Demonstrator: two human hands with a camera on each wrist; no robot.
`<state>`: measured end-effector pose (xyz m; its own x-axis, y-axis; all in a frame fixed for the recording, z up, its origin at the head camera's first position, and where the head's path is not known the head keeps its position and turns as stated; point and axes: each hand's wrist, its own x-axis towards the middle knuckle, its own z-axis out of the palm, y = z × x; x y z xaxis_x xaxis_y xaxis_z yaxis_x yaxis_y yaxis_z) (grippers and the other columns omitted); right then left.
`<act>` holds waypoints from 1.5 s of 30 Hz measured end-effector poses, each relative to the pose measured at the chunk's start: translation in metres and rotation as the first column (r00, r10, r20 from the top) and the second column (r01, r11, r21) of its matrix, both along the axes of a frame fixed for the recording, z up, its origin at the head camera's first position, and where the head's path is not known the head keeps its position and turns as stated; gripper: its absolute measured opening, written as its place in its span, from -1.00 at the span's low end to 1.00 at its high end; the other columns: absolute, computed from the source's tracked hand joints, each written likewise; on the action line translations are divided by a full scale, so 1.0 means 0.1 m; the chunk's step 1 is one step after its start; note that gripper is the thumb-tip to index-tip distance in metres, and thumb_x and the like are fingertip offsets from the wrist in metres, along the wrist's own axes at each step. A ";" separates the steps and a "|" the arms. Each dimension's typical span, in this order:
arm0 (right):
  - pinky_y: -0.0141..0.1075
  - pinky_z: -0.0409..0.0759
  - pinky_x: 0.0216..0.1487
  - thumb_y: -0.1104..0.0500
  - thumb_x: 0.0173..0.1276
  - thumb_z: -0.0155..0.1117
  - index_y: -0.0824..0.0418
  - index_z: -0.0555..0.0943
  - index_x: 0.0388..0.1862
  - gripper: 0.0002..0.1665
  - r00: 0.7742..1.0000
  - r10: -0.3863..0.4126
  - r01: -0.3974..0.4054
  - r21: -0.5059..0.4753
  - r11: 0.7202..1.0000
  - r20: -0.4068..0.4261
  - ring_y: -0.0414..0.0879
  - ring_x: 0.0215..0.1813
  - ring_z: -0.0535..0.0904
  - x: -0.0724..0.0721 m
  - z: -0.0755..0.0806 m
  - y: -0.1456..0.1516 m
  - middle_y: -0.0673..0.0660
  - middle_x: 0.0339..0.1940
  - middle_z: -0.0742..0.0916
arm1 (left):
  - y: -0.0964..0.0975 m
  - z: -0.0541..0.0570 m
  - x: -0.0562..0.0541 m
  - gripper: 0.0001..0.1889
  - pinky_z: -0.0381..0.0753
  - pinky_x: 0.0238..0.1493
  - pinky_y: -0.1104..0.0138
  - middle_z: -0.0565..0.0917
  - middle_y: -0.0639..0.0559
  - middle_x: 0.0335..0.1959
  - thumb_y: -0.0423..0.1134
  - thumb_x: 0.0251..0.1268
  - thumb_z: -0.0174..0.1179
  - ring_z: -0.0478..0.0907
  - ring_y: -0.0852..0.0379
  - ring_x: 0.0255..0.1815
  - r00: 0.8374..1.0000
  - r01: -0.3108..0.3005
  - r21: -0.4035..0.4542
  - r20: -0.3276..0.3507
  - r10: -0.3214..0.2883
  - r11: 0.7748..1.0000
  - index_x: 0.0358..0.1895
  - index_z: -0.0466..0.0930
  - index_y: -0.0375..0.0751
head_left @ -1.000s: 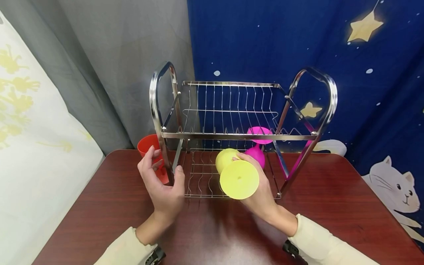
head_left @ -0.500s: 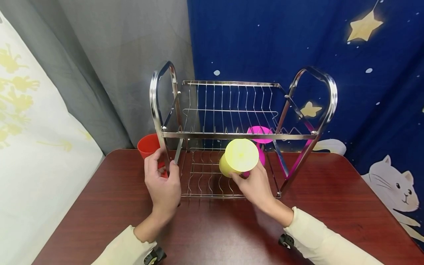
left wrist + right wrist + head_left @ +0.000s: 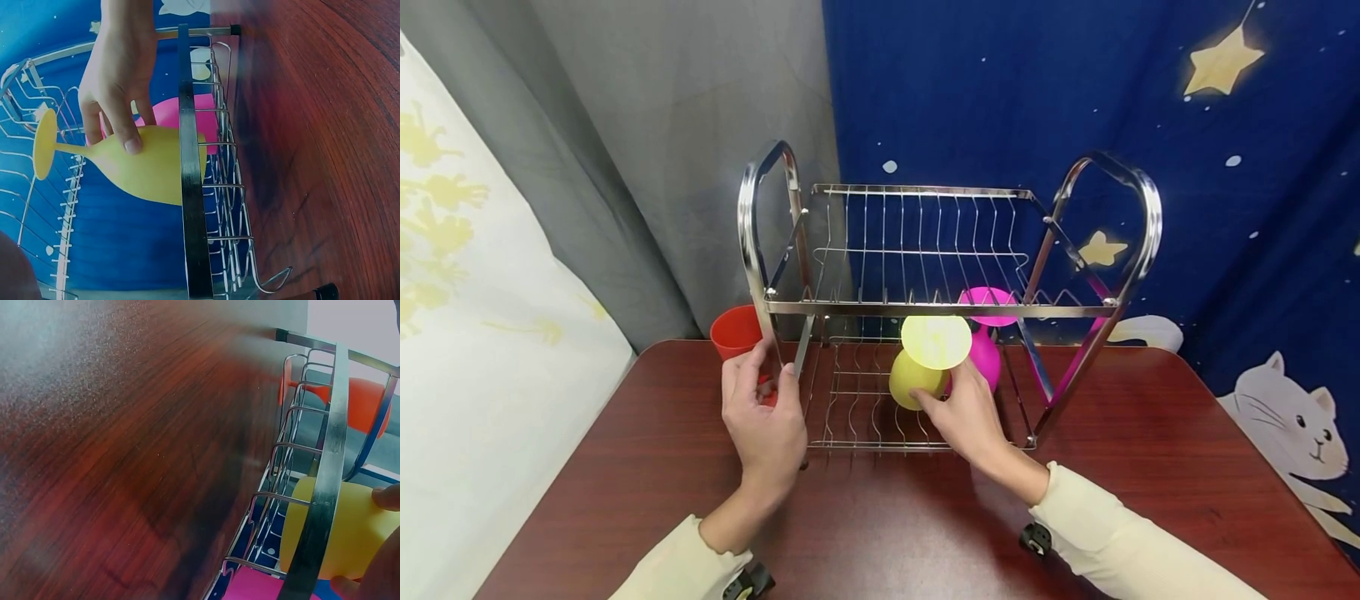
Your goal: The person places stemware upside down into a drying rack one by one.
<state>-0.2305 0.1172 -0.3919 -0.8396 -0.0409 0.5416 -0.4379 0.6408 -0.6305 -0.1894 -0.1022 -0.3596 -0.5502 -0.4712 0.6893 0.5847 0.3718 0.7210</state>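
Note:
A yellow plastic goblet (image 3: 917, 382) stands upside down, its bowl on the lower tier of a chrome two-tier dish rack (image 3: 940, 310) and its foot uppermost. My right hand (image 3: 972, 417) grips the bowl from the right; in the left wrist view its fingers (image 3: 128, 134) lie against the yellow goblet (image 3: 147, 169). With thumb and fingers to either side, my left hand (image 3: 763, 433) holds the rack's front left post. Close behind the yellow goblet is an inverted magenta goblet (image 3: 985, 358), partly hidden.
Left of the rack, a red goblet (image 3: 736, 329) stands upright on the brown table (image 3: 880, 525), partly behind my left hand; its stem shows in the right wrist view. Wire dividers line both rack tiers. Grey and blue curtains (image 3: 925, 92) hang behind.
The yellow goblet has gone from being held in front of the rack, foot toward me, back and down into the lower tier. My left hand has closed in on the rack's post.

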 end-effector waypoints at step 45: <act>0.02 0.56 0.11 0.17 0.12 0.51 0.27 0.44 0.26 -0.27 0.994 -0.008 -0.004 0.105 0.994 0.113 0.11 0.09 0.58 -0.28 -0.03 0.00 0.21 0.11 0.64 | -0.03 -0.02 -0.01 -0.53 0.53 -0.21 0.45 0.54 -0.26 -0.15 -0.59 0.13 0.24 0.45 0.15 -0.12 1.000 -0.013 -0.041 -0.028 0.012 0.999 0.16 0.60 -0.30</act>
